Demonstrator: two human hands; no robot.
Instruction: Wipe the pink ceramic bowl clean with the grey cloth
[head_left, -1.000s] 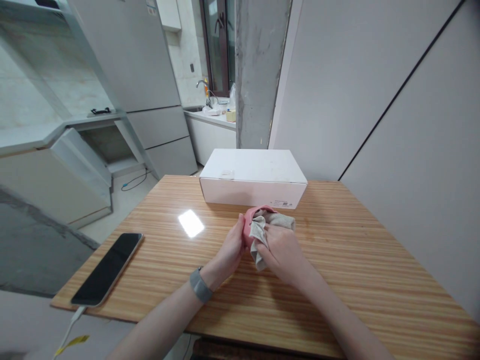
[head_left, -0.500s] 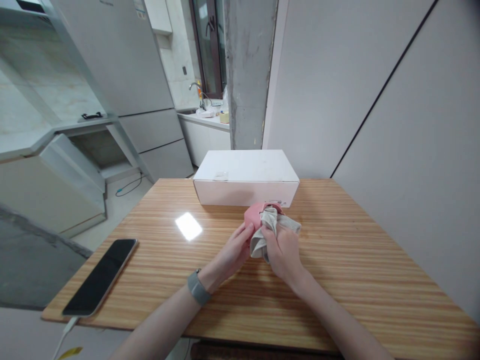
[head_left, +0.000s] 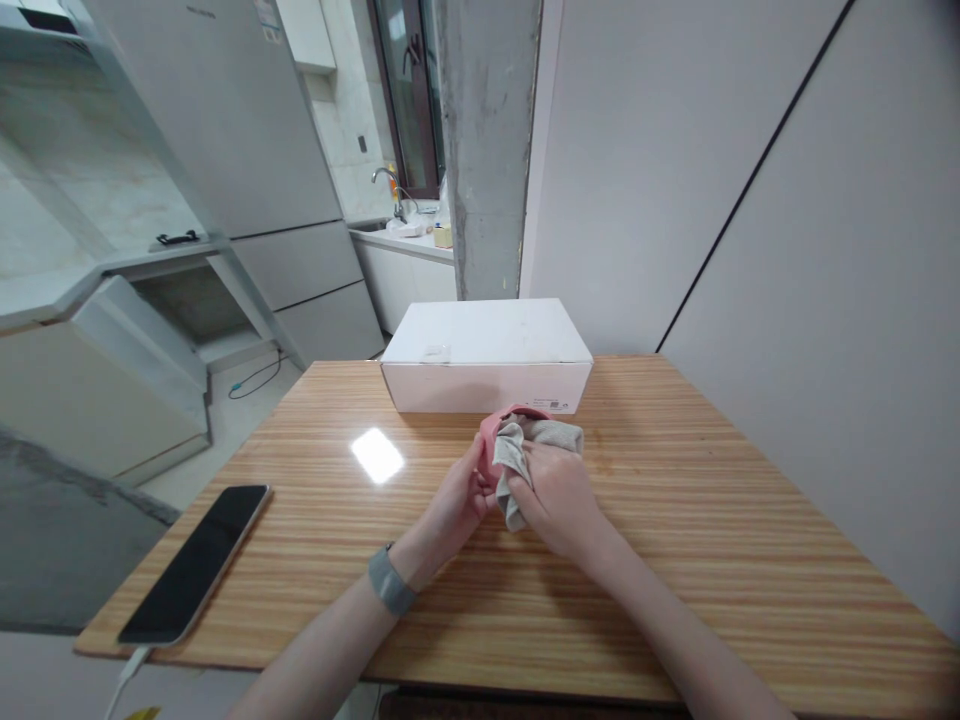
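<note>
My left hand (head_left: 454, 500) grips a small pink shoe-like object (head_left: 490, 445) from its left side, just above the wooden table (head_left: 675, 560). My right hand (head_left: 559, 495) is closed on a beige-grey cloth (head_left: 517, 455) and presses it against the pink object from the right. Most of the pink object is hidden behind the cloth and my fingers. A grey band is on my left wrist (head_left: 390, 580). Directly behind my hands stands a closed white cardboard box (head_left: 487, 355).
A black phone (head_left: 195, 565) lies near the table's front left corner with a white cable running off the edge. A bright light reflection (head_left: 377, 455) shows on the wood. Behind are a concrete pillar (head_left: 487, 150), a fridge and a kitchen counter with a tap.
My right hand has slid the cloth over the pink object, first up and to the right, then back down toward the left. My left hand keeps its grip.
</note>
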